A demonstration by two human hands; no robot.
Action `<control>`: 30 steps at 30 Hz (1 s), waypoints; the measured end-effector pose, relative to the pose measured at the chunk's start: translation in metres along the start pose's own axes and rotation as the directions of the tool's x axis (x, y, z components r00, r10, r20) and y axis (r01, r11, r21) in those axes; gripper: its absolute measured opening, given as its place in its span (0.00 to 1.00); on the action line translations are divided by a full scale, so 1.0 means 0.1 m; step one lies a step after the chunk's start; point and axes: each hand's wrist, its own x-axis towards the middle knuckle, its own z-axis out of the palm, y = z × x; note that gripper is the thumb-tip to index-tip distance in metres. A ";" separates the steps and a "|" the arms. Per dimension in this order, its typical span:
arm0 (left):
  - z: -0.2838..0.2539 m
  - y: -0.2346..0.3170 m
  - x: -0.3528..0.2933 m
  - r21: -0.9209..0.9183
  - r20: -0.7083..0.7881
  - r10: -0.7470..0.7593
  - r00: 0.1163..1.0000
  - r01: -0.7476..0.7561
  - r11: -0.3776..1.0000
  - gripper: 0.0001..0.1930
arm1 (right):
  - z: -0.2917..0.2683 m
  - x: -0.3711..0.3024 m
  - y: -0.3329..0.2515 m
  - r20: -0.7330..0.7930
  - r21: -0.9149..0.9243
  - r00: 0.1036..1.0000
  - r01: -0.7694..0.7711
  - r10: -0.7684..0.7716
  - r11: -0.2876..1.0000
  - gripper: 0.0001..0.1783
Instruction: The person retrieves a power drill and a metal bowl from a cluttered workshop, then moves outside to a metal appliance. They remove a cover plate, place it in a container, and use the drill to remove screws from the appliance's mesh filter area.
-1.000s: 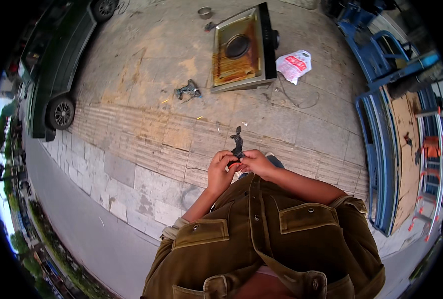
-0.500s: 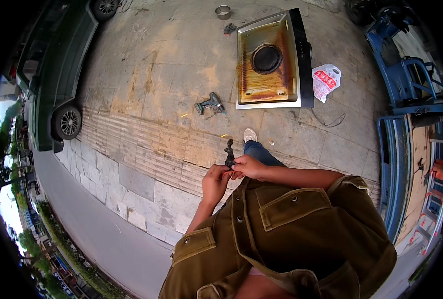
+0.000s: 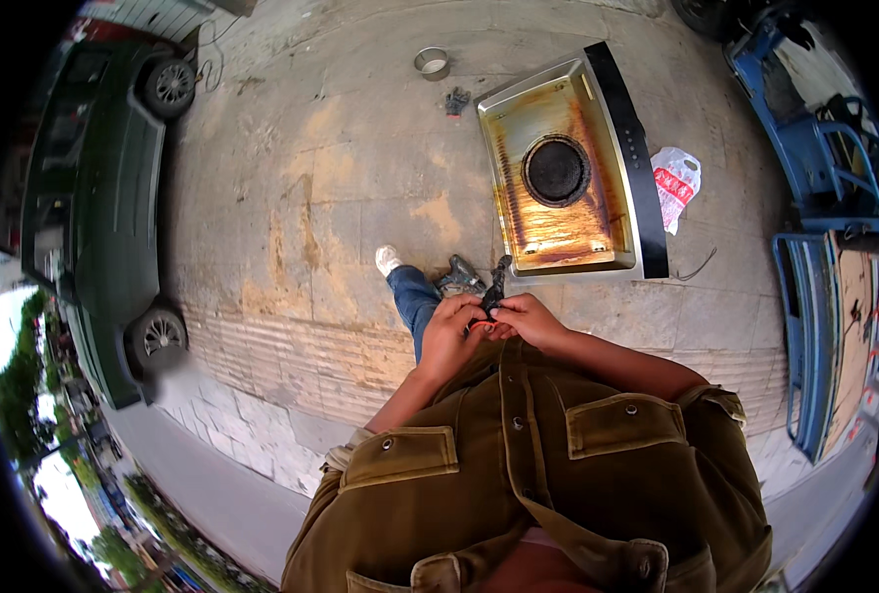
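Note:
In front of my waist, my left hand (image 3: 449,334) and my right hand (image 3: 528,320) are closed on a black work glove (image 3: 497,287) with an orange-red cuff. They pinch it at the cuff end from both sides. Its dark fingers dangle away from me, crumpled. A cordless drill (image 3: 461,275) lies on the pavement just beyond the glove, partly covered by my hands and leg. Farther right is a range hood (image 3: 507,212), lying with its grease-stained inside up and a dark round opening (image 3: 556,170) in the middle.
A second dark glove (image 3: 456,101) and a round metal cup (image 3: 432,64) lie beyond the hood's far left corner. Right of the hood are a white and red plastic bag (image 3: 675,188) and a cord (image 3: 699,265). A blue cart (image 3: 805,326) stands at right, a dark green vehicle (image 3: 103,198) at left.
I have stepped forward, so the hood and drill appear nearer. My left foot now shows in front where my right foot showed before. Both hands still hold the glove.

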 end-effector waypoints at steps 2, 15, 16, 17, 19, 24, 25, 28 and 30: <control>-0.20 -0.38 0.44 -0.064 0.129 0.007 0.992 0.002 0.998 0.09 | 0.04 0.44 -0.15 -0.070 0.081 0.997 0.040 -0.035 0.996 0.13; -2.24 -2.50 2.98 -0.129 0.512 -0.085 0.855 0.175 0.976 0.05 | 1.15 2.59 -1.62 -0.419 0.329 0.895 0.306 -0.153 0.893 0.14; -2.29 -2.58 3.12 -0.101 0.515 -0.069 0.854 0.140 0.985 0.05 | 1.12 2.59 -1.60 -0.493 0.352 0.862 0.323 -0.119 0.879 0.14; -2.32 -2.59 3.27 -0.038 0.548 -0.108 0.829 0.154 0.987 0.06 | 1.07 2.59 -1.50 -0.561 0.372 0.823 0.343 -0.085 0.863 0.14; -2.27 -2.54 3.51 -0.024 0.577 -0.051 0.815 0.079 0.997 0.07 | 0.99 2.54 -1.37 -0.683 0.403 0.730 0.388 -0.009 0.829 0.14; -1.93 -2.28 3.88 -0.044 0.699 0.062 0.712 -0.043 0.998 0.08 | 0.84 2.40 -1.08 -0.808 0.456 0.578 0.487 0.117 0.745 0.13; -1.88 -2.18 3.93 -0.045 0.726 0.056 0.686 -0.034 0.998 0.09 | 0.80 2.44 -0.97 -0.809 0.469 0.573 0.494 0.131 0.732 0.12; -1.62 -2.18 4.06 -0.039 0.725 0.123 0.678 -0.139 0.990 0.09 | 0.51 2.52 -0.95 -0.813 0.464 0.563 0.468 0.151 0.752 0.11; -1.49 -2.16 4.11 0.039 0.782 -0.001 0.623 -0.046 0.998 0.09 | 0.33 2.64 -0.91 -0.809 0.469 0.572 0.488 0.135 0.736 0.11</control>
